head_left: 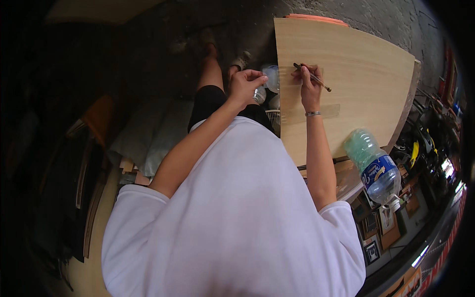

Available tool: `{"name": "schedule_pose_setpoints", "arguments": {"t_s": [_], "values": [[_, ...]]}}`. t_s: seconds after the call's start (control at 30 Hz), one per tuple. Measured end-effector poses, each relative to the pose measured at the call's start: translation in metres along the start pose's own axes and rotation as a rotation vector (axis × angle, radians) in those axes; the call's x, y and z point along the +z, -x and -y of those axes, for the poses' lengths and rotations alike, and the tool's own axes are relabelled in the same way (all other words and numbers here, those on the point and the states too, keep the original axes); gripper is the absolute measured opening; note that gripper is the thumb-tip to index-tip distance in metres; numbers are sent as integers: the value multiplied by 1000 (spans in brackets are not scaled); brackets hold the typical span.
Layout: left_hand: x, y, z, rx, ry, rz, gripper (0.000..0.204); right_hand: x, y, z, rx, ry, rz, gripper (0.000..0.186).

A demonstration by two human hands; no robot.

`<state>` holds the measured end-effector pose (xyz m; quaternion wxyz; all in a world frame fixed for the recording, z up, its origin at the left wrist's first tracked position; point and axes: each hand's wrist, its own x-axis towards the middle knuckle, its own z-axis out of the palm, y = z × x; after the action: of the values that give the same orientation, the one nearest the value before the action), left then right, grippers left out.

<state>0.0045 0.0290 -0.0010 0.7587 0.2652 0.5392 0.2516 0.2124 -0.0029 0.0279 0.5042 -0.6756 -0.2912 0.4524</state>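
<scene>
My right hand (310, 88) is over a pale wooden board (356, 64), closed around a slim, dark, pen-like stick (324, 86). The stick slants across the fingers, one end dark and the other brownish. Off the board's left edge, my left hand (245, 86) has thumb and forefinger pinched together. Something whitish and see-through (270, 77) shows beside those fingertips; whether they grip it, I cannot tell. Faint rectangular patches mark the board near the right hand, one of them a see-through strip (330, 111) close to the wrist.
A large clear plastic bottle (378, 171) with a blue label lies at the board's near right corner. Orange sheets (316, 19) stick out behind the far edge. Grey sheeting (148, 133) lies to the left. Frames and clutter (381, 222) fill the right side.
</scene>
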Motion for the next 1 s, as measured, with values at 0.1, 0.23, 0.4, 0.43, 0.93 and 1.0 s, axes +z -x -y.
{"name": "schedule_pose_setpoints", "arguments": {"t_s": [0.1, 0.23, 0.4, 0.43, 0.93, 1.0], "values": [[21, 0, -3, 20, -129, -162, 20, 1, 3, 6, -47, 260, 74, 8], [37, -5, -4, 57, -201, -234, 20, 9, -4, 16, -119, 538, 156, 9], [45, -4, -5, -9, -189, -224, 22, 18, -8, 30, -161, 567, 217, 12], [45, -4, -5, 7, -120, -206, 21, 18, -8, 31, -164, 533, 219, 13], [19, -6, -8, -52, -92, 1, 20, 2, 28, 22, -18, 253, 27, 9], [8, -4, -7, -59, -129, 11, 21, 3, 9, 10, 17, 16, 45, 10]]}}
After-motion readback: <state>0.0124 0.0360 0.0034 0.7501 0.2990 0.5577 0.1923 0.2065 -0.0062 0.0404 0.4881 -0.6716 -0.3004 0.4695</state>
